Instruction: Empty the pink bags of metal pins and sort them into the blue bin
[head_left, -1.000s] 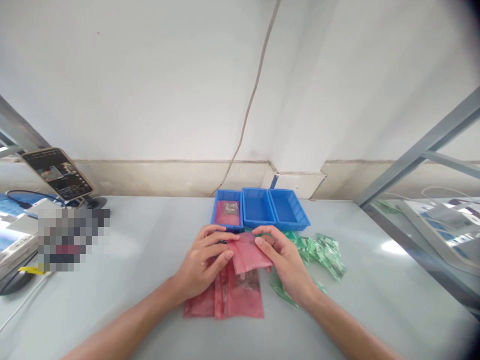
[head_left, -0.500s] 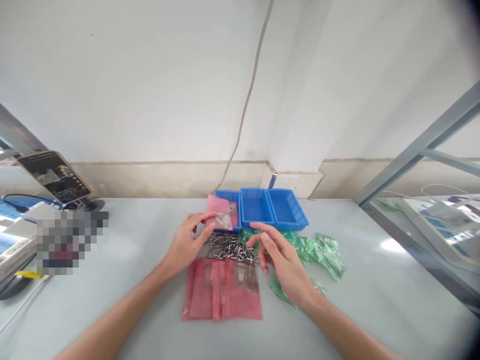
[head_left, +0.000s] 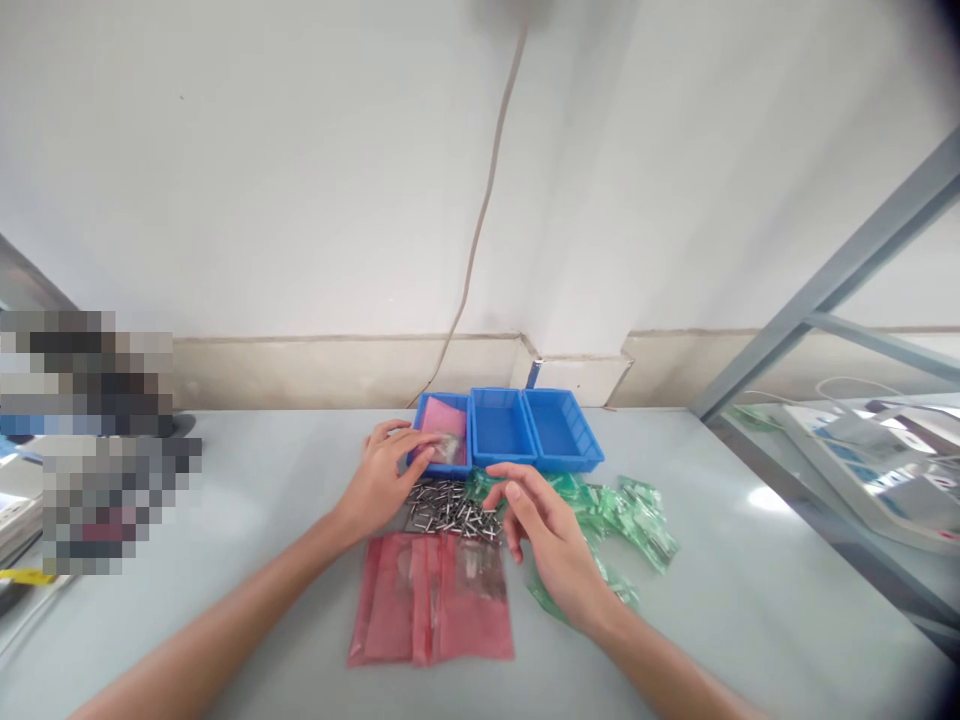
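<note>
My left hand (head_left: 386, 475) reaches over the near side of the left blue bin (head_left: 412, 462). Its thumb and fingertips are at the edge of a small pink plastic bag (head_left: 442, 417), which lies in that bin and has something clear or silvery at its near end. My right hand (head_left: 551, 535) hovers with fingers loosely bent and apart, nothing in it, beside a pile of short metal pins (head_left: 454, 510). Nearer to me two larger pink bags (head_left: 476, 620) lie flat, partly overlapping. Green plastic packets (head_left: 634, 515) are spread right of and under my right hand.
Two more blue bins, the middle bin (head_left: 502, 430) and the right bin (head_left: 559, 430), adjoin the left one near the wall. A grey metal frame (head_left: 817, 290) rises at the right. Electronics with cables (head_left: 45, 610) and a blurred-out area (head_left: 112, 500) are at the left.
My left hand has lowered the small pink bag into the left blue bin. My right hand keeps much the same pose. The view has shifted slightly.
</note>
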